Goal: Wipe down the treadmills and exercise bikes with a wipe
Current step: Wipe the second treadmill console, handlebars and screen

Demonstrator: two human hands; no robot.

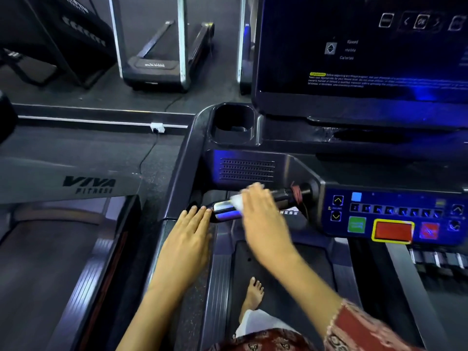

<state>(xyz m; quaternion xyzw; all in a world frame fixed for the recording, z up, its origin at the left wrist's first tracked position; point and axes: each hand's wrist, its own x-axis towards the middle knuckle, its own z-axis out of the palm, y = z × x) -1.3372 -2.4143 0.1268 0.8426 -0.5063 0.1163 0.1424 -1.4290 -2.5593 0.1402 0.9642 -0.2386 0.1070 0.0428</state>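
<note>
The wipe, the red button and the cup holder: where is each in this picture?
wipe (236, 202), head view, on its exposed white corner.
red button (393, 230), head view, on the middle of its red face.
cup holder (228, 122), head view, on its dark inner wall.

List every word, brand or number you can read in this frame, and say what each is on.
"VIVA FITNESS": rail of the left treadmill.
"Speed", "Incline", "Calories": screen.
"OK": button at the screen's top.
"NESS": partial, on the hood under the handlebar.
Too blurred: yellow-tagged warning text, keypad numbers, far machine's logo.
</note>
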